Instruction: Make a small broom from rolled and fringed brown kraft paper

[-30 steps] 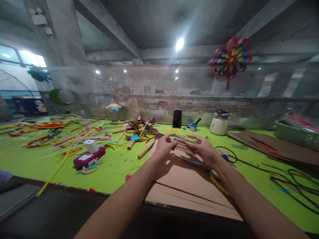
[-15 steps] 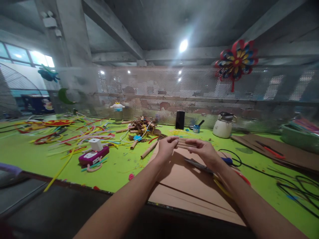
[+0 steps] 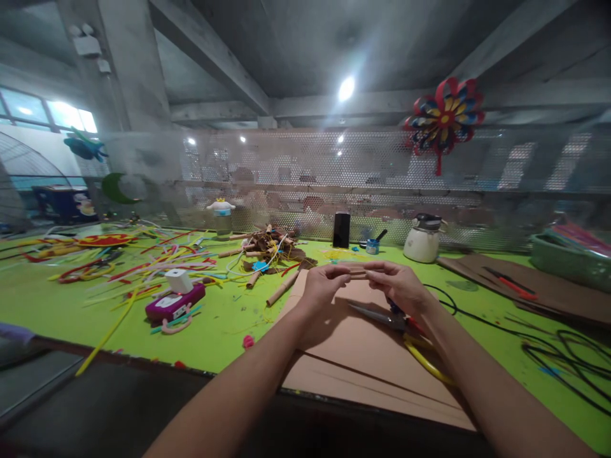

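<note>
Between my two hands is a small piece of brown kraft paper (image 3: 358, 275), seen edge-on and partly hidden by fingers; whether it is rolled or folded I cannot tell. My left hand (image 3: 321, 289) pinches its left end, thumb against fingers. At the other end my right hand (image 3: 400, 286) grips it the same way. Both hands are above a stack of brown paper sheets (image 3: 334, 350). On those sheets lie scissors (image 3: 382, 318) with a yellow handle, their grip end close to my right forearm.
Brown paper tubes (image 3: 267, 245) are piled at back centre. A purple power strip (image 3: 174, 304) with a white plug and scattered coloured pipe cleaners (image 3: 167, 261) lie left. Behind stand a black phone (image 3: 340, 230) and a white kettle (image 3: 422, 240). Black cable (image 3: 563, 356) coils at right.
My hands have drawn slightly apart, the right one shifting right, with the paper still between them. More of the scissors' yellow handle shows. The whole view has swung slightly.
</note>
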Demonstrator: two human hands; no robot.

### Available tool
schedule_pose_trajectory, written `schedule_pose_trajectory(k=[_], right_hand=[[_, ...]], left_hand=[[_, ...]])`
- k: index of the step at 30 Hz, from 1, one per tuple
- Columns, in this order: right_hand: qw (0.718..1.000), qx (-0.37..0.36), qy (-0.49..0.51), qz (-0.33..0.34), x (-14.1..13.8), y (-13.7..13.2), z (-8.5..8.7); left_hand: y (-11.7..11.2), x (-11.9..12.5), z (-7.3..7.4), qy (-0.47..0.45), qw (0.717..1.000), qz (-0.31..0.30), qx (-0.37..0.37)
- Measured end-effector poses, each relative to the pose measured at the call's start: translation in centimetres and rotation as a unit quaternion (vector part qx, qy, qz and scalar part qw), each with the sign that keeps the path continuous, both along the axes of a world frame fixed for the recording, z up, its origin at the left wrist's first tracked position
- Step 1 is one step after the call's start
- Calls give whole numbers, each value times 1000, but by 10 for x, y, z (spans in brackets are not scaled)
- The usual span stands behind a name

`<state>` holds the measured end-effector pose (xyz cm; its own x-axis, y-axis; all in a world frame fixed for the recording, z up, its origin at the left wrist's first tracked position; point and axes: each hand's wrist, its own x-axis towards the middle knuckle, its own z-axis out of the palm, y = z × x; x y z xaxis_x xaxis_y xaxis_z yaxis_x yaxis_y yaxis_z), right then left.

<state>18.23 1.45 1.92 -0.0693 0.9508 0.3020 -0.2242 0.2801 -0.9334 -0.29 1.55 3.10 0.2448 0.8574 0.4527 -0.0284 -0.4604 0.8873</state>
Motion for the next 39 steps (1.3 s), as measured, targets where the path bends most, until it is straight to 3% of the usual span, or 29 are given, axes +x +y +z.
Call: schedule_pose_trajectory(k=[5,12,15,18,22,28,35,39], right_hand=[[999,-20,37,-12,1,1,1],[999,-19,27,5,0,-1,2],[1000,6,-4,18,-2,-4,2],[997,57,-55,-22,-4,-7,1],[990,99,-84,-61,-6,-10,4],[988,105,-103,-44,-6,-13,8],[982,120,-116,-93,-7,-12,8],[983,126,-106,-78,-8,-15,11]], left_hand=[[2,2,-4,-1,1000,-15,26],[-3,0,1,27,998,47,31],[-2,-1,1,25,997,55,48],[-1,-1,0,12,997,41,58],[-2,1,1,5,999,38,37],[-7,0,6,-16,999,36,15],[-2,1,3,-41,999,31,6],[0,0,3,-61,998,24,-10]])
